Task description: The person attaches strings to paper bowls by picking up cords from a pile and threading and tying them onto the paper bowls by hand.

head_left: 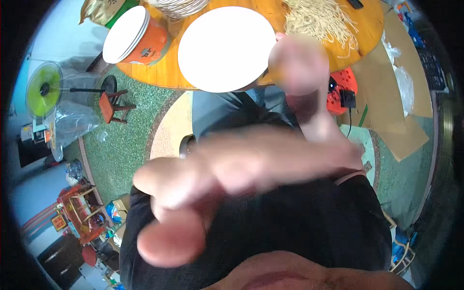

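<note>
A large white plate point(227, 48) lies flat at the table's near edge, overhanging it slightly. At its right rim is my right hand point(298, 65), blurred, with one fingertip showing against the rim; its other fingers cannot be made out. My left hand point(183, 188) is very close up in front of my dark shirt. It is smeared by motion, and the bare arm or hand stretches across towards my right forearm. Nothing held shows in it. Pale noodle-like strands point(319, 21) lie in a loose heap behind my right hand. Left of the plate leans a stack of orange-and-white paper tubs point(145, 43).
Behind the plate sits a pale coiled bundle point(179, 6) on the wooden table point(372, 29). A green-and-brown bag point(106, 10) stands behind the tubs. Around lie a small stool point(112, 107), a green fan point(44, 89), a red plastic stool point(344, 82) with a black adapter, and cardboard point(386, 101).
</note>
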A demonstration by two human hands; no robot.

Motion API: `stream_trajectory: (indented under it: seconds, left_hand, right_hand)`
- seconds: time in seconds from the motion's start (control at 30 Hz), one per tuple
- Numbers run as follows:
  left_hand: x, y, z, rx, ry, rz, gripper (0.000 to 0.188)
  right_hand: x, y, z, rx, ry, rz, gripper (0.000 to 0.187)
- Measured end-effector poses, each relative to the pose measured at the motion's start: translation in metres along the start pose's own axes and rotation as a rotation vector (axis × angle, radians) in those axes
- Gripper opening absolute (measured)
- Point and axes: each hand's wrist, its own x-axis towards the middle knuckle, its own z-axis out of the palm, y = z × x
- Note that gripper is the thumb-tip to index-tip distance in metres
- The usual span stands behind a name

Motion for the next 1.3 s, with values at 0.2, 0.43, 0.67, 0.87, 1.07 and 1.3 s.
stream_trajectory:
  seconds: [0.2,0.43,0.67,0.87,1.07,1.3]
  left_hand:
    - [-0.053,-0.013,0.044,-0.614,0.012,0.382,0.147]
    - [-0.064,-0.012,-0.008,-0.608,-0.138,0.39,0.117]
    - [-0.054,-0.016,-0.004,-0.491,-0.131,0.342,0.093]
    - [-0.052,-0.054,-0.079,-0.256,-0.286,0.58,0.073]
    - [-0.062,-0.073,-0.116,1.535,0.099,0.131,0.038]
    - [-0.068,-0.075,-0.139,1.5,0.091,0.207,0.023]
  right_hand:
    - [-0.005,-0.005,0.007,-0.016,0.004,-0.078,0.006]
    - [-0.006,0.006,0.003,-0.062,-0.055,-0.122,0.007]
    - [-0.001,0.0,0.005,-0.032,-0.042,-0.139,0.012]
    - [0.005,-0.001,0.004,0.07,-0.091,-0.074,0.01]
    - [0.013,-0.009,-0.004,0.207,-0.161,0.096,0.013]
    - [0.031,-0.056,-0.032,0.411,-0.295,0.152,0.027]
